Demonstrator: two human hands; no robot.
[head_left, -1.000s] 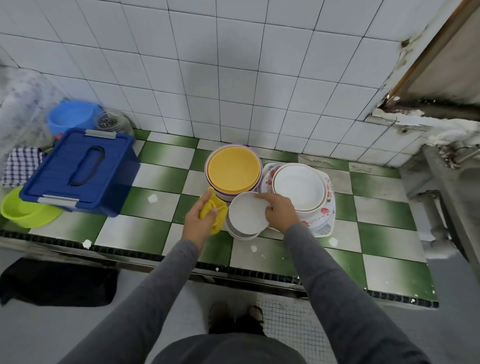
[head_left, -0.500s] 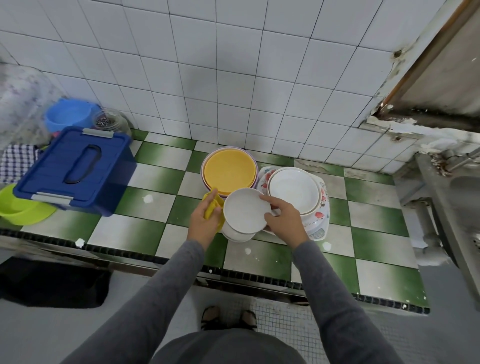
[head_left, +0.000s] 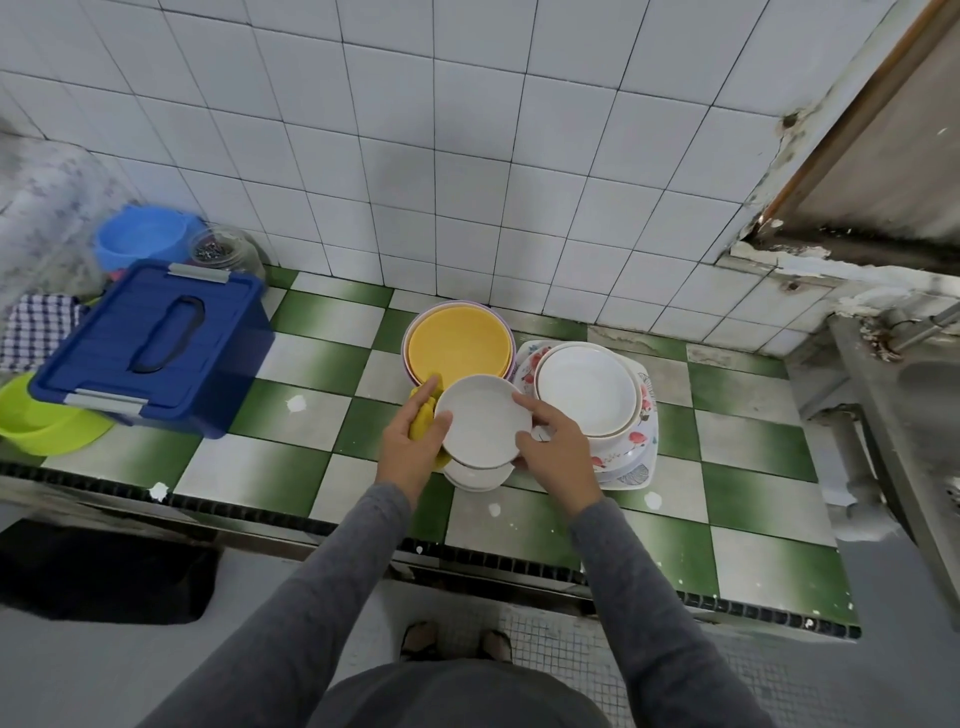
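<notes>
Yellow plates, white plates just behind white bowl and yellow cloth

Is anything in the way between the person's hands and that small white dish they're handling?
Nothing blocks the right hand; it holds the white dish by its rim. The left hand has a yellow cloth bunched between palm and dish, though its thumb touches the rim.

A blue lidded box overlaps a green basin, with a blue tub and glass jar behind.
</notes>
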